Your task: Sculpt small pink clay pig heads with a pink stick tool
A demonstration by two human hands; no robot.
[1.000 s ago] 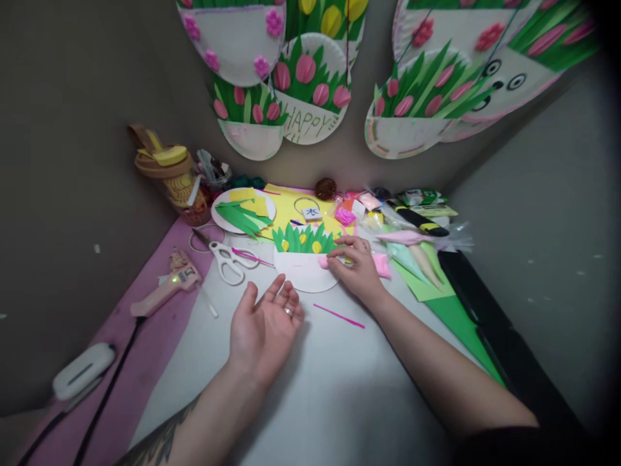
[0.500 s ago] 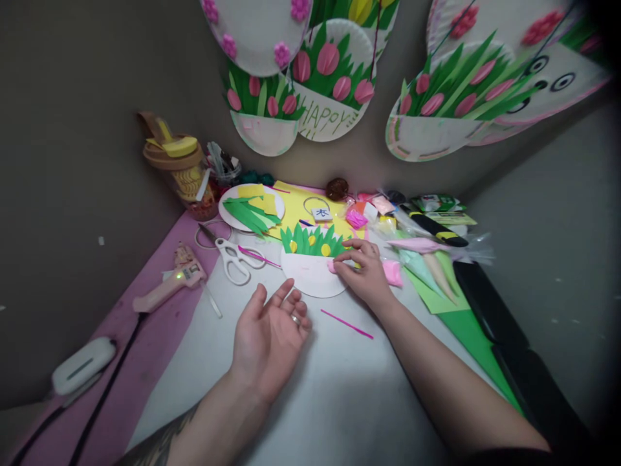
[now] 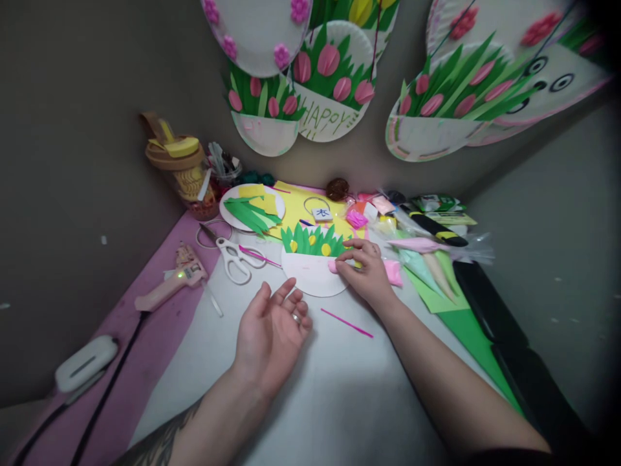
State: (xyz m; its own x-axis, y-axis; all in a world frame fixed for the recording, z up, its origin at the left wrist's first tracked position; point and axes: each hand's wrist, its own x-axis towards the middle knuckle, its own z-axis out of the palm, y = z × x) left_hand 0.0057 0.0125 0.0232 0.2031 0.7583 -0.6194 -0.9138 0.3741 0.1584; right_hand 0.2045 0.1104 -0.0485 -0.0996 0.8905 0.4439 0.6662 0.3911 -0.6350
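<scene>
My right hand [image 3: 365, 268] reaches over the right side of a white paper plate craft [image 3: 310, 275], its thumb and fingers pinched on a small pink piece [image 3: 332, 266] that looks like soft clay. Green paper grass [image 3: 310, 241] with yellow buds stands along the upper part of that craft. Palm up and fingers loosely curled apart, my left hand [image 3: 274, 330] rests in the air just below the plate's lower left edge, holding nothing. A magenta stick [image 3: 347, 322], thin like a pipe cleaner, lies between my forearms. Beside my right hand is a pink packet [image 3: 392, 273], partly hidden.
White scissors [image 3: 236, 259] and a pink glue gun [image 3: 174, 281] lie to the left. Behind them are another plate [image 3: 228, 210] with green strips and a tumbler [image 3: 182, 175]. Piping bags [image 3: 422, 268] and a black-and-yellow cutter [image 3: 436, 230] lie to the right.
Very little differs. The view has shifted slightly; my right hand stays at the pink piece on the plate, and my left hand keeps its open pose.
</scene>
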